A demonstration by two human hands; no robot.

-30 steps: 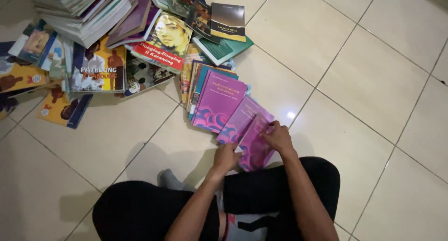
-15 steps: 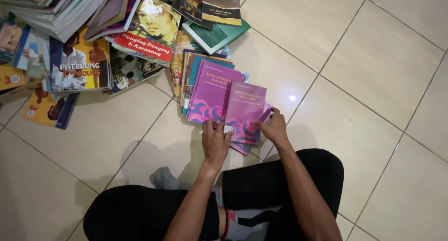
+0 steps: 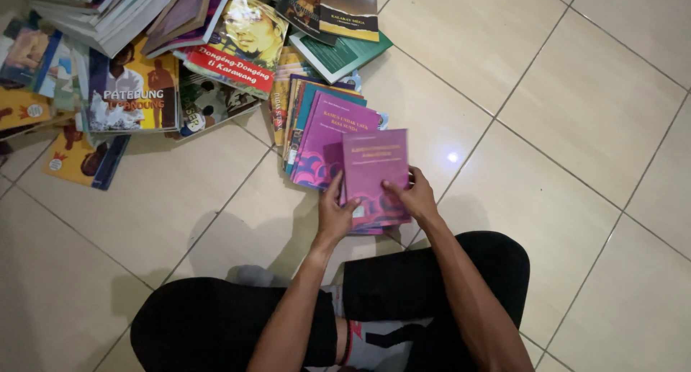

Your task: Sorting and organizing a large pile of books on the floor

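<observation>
Grip: both hands, left hand (image 3: 332, 213), right hand (image 3: 412, 197), clamped on purple book (image 3: 374, 167) | book now squared upright.

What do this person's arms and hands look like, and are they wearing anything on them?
Both forearms are bare: no sleeves reach into view, and no gloves. The left hand and the right hand show no ring, watch or bracelet that can be made out in the dim light. Lower down, the person wears dark trousers and a pale garment with a red edge at the waist.

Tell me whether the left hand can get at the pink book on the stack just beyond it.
Probably yes. The left hand rests at the purple book's left edge, and the pink book lies right beyond, uncovered on that side.
</observation>
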